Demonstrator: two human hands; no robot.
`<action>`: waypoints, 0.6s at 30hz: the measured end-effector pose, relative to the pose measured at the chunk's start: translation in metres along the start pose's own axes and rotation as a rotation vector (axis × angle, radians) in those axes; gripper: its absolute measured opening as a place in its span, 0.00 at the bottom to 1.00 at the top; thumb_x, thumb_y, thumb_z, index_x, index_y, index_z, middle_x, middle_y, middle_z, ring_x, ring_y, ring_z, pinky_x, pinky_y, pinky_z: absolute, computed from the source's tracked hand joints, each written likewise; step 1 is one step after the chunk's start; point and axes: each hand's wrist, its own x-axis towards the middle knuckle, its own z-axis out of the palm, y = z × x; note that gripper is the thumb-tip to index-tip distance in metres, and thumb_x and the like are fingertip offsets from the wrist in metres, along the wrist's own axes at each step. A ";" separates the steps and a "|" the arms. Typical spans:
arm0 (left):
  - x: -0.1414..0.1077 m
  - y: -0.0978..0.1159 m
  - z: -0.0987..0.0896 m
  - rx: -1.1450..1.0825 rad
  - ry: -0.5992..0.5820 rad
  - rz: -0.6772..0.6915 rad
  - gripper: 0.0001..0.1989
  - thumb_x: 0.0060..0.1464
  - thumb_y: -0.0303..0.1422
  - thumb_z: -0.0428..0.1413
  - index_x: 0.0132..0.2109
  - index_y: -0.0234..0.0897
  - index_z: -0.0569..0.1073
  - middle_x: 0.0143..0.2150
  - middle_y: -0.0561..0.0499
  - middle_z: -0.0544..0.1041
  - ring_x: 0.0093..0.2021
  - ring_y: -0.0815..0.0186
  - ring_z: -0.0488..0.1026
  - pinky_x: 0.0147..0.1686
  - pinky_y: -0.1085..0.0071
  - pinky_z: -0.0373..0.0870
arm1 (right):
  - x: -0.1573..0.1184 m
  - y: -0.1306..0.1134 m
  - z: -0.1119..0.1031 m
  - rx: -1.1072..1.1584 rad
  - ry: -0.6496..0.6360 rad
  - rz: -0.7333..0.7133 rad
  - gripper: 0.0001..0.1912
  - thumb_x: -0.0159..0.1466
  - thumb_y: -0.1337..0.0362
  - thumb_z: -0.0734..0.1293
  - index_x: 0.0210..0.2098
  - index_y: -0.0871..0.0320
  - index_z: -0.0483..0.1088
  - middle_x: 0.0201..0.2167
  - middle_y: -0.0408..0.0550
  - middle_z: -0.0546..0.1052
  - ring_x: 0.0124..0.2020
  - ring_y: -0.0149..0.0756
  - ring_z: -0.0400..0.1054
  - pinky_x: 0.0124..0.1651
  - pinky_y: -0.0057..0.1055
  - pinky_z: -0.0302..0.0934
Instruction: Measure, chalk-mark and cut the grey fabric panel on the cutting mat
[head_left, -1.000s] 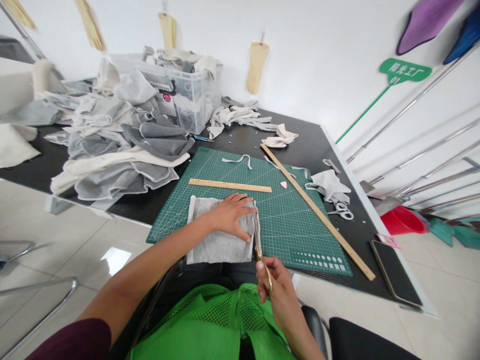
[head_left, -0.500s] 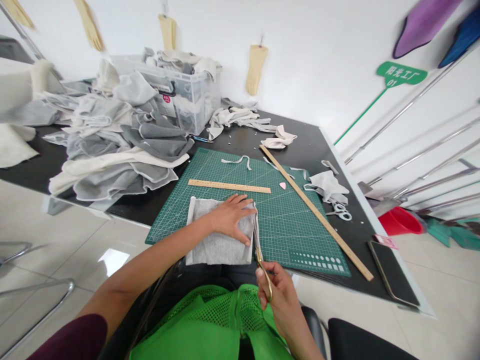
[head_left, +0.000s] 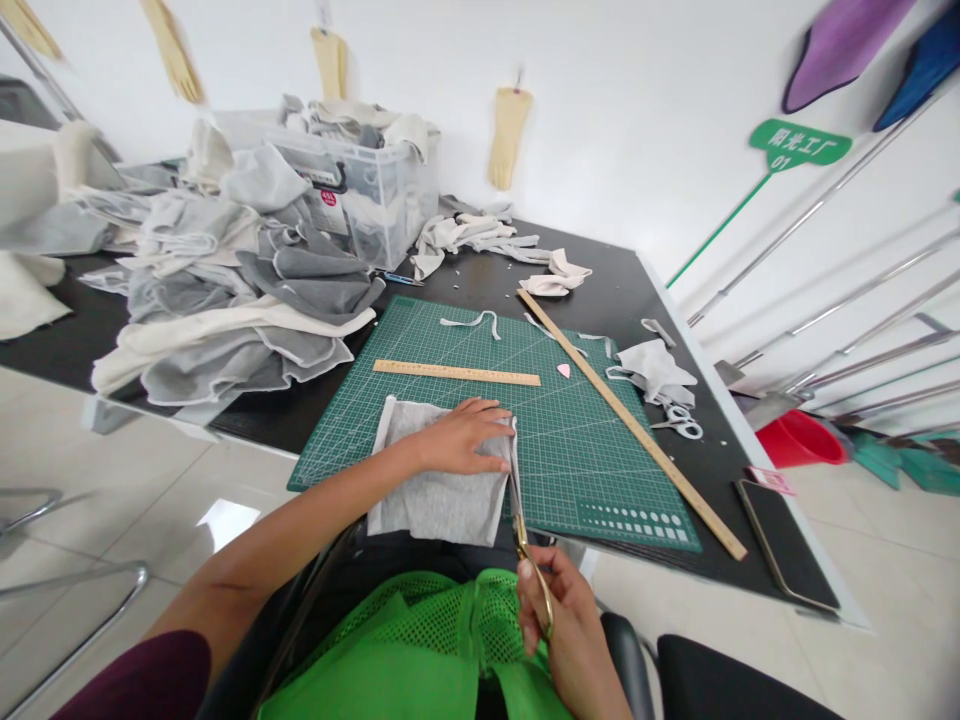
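A piece of grey fabric (head_left: 442,500) lies on the front of the green cutting mat (head_left: 592,440), its near edge hanging past the table. My left hand (head_left: 465,437) rests flat across the fabric's upper right part, fingers stretched toward its right edge. Gold-handled scissors (head_left: 523,540) are in my right hand (head_left: 562,605), which is closed around the handles. Their blades point away from me along the fabric's right edge, by a narrow strip there. Whether the blades are touching cloth all along is hard to see.
A short wooden ruler (head_left: 457,373) and a long wooden ruler (head_left: 637,430) lie on the mat, with pink chalk (head_left: 564,370) between. White scissors (head_left: 679,421) and a phone (head_left: 786,543) are at right. A fabric pile (head_left: 247,290) and plastic bin (head_left: 382,200) stand left.
My right hand and the scissors have moved slightly toward me. My left fingers have drawn closer together on the fabric, and its near edge sits a little lower.
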 end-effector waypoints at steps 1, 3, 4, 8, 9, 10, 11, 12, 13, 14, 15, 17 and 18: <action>0.000 -0.001 -0.001 0.007 0.006 -0.003 0.29 0.61 0.54 0.55 0.63 0.46 0.71 0.70 0.47 0.65 0.72 0.51 0.55 0.70 0.49 0.51 | 0.001 0.001 0.000 0.003 -0.002 -0.003 0.25 0.62 0.41 0.70 0.41 0.56 0.65 0.17 0.33 0.64 0.14 0.23 0.53 0.18 0.23 0.48; 0.000 -0.002 -0.003 0.039 0.009 -0.008 0.26 0.61 0.50 0.57 0.63 0.47 0.72 0.71 0.47 0.64 0.73 0.50 0.53 0.70 0.48 0.53 | 0.003 0.001 0.001 0.017 -0.009 -0.009 0.24 0.63 0.42 0.70 0.41 0.55 0.64 0.17 0.32 0.64 0.14 0.23 0.53 0.18 0.23 0.49; 0.000 -0.002 -0.004 0.059 0.009 -0.011 0.27 0.61 0.49 0.58 0.63 0.47 0.71 0.71 0.47 0.63 0.74 0.49 0.52 0.69 0.47 0.52 | 0.004 0.001 0.001 0.023 -0.009 -0.013 0.23 0.63 0.42 0.69 0.40 0.54 0.64 0.17 0.32 0.64 0.14 0.24 0.53 0.18 0.23 0.49; 0.000 -0.004 -0.007 0.122 -0.010 -0.017 0.35 0.56 0.57 0.58 0.65 0.48 0.69 0.73 0.44 0.59 0.75 0.45 0.47 0.70 0.45 0.49 | 0.011 -0.004 0.003 0.035 -0.007 -0.035 0.23 0.63 0.42 0.69 0.38 0.53 0.62 0.17 0.32 0.64 0.14 0.24 0.54 0.19 0.23 0.47; 0.000 -0.005 -0.007 0.130 -0.020 -0.022 0.37 0.55 0.60 0.57 0.66 0.48 0.68 0.73 0.44 0.58 0.75 0.44 0.46 0.70 0.45 0.49 | 0.013 -0.007 0.004 0.036 -0.008 -0.036 0.23 0.63 0.42 0.70 0.38 0.53 0.62 0.17 0.32 0.64 0.14 0.23 0.54 0.19 0.23 0.47; -0.001 -0.005 -0.007 0.134 -0.030 -0.025 0.39 0.54 0.61 0.57 0.67 0.49 0.67 0.74 0.44 0.57 0.75 0.44 0.46 0.70 0.44 0.48 | 0.016 -0.009 0.006 0.038 -0.008 -0.034 0.23 0.63 0.42 0.70 0.38 0.53 0.62 0.17 0.32 0.64 0.14 0.23 0.54 0.19 0.23 0.47; -0.001 -0.006 -0.006 0.136 -0.038 -0.028 0.40 0.54 0.63 0.56 0.68 0.50 0.65 0.74 0.44 0.57 0.75 0.43 0.45 0.70 0.44 0.47 | 0.019 -0.012 0.007 0.038 -0.006 -0.029 0.24 0.62 0.41 0.70 0.38 0.53 0.61 0.17 0.32 0.64 0.14 0.23 0.54 0.19 0.23 0.47; -0.001 -0.007 -0.006 0.138 -0.043 -0.030 0.42 0.54 0.64 0.55 0.69 0.50 0.63 0.74 0.44 0.56 0.75 0.44 0.45 0.70 0.44 0.47 | 0.021 -0.015 0.008 0.032 -0.002 -0.024 0.24 0.62 0.41 0.70 0.38 0.53 0.61 0.17 0.31 0.64 0.14 0.23 0.54 0.19 0.23 0.47; -0.001 -0.007 -0.006 0.140 -0.045 -0.031 0.43 0.54 0.64 0.55 0.70 0.51 0.61 0.74 0.44 0.56 0.75 0.44 0.44 0.71 0.44 0.46 | 0.023 -0.018 0.010 0.021 0.001 -0.022 0.24 0.61 0.41 0.70 0.37 0.53 0.61 0.17 0.31 0.64 0.14 0.23 0.54 0.18 0.23 0.47; -0.001 -0.007 -0.006 0.142 -0.045 -0.032 0.44 0.53 0.65 0.54 0.71 0.51 0.60 0.74 0.43 0.56 0.75 0.44 0.44 0.71 0.45 0.46 | 0.025 -0.020 0.011 0.008 0.004 -0.023 0.25 0.61 0.41 0.71 0.37 0.53 0.61 0.17 0.31 0.64 0.14 0.23 0.54 0.18 0.23 0.47; -0.001 -0.007 -0.006 0.143 -0.045 -0.033 0.45 0.53 0.65 0.54 0.72 0.51 0.59 0.74 0.43 0.56 0.75 0.44 0.44 0.71 0.45 0.46 | 0.027 -0.022 0.013 -0.001 0.005 -0.027 0.25 0.61 0.40 0.71 0.37 0.53 0.61 0.17 0.31 0.64 0.14 0.23 0.54 0.18 0.23 0.48; -0.001 -0.007 -0.006 0.147 -0.045 -0.034 0.45 0.53 0.65 0.54 0.71 0.51 0.59 0.74 0.43 0.55 0.75 0.44 0.44 0.71 0.45 0.46 | 0.029 -0.024 0.014 -0.012 0.009 -0.040 0.25 0.61 0.41 0.71 0.37 0.54 0.61 0.17 0.31 0.64 0.14 0.23 0.54 0.18 0.23 0.49; -0.001 -0.007 -0.006 0.150 -0.045 -0.033 0.44 0.53 0.65 0.54 0.71 0.51 0.61 0.74 0.44 0.55 0.75 0.44 0.44 0.71 0.45 0.46 | 0.029 -0.024 0.015 -0.013 0.010 -0.044 0.25 0.61 0.41 0.71 0.38 0.54 0.62 0.17 0.31 0.64 0.14 0.24 0.54 0.18 0.23 0.49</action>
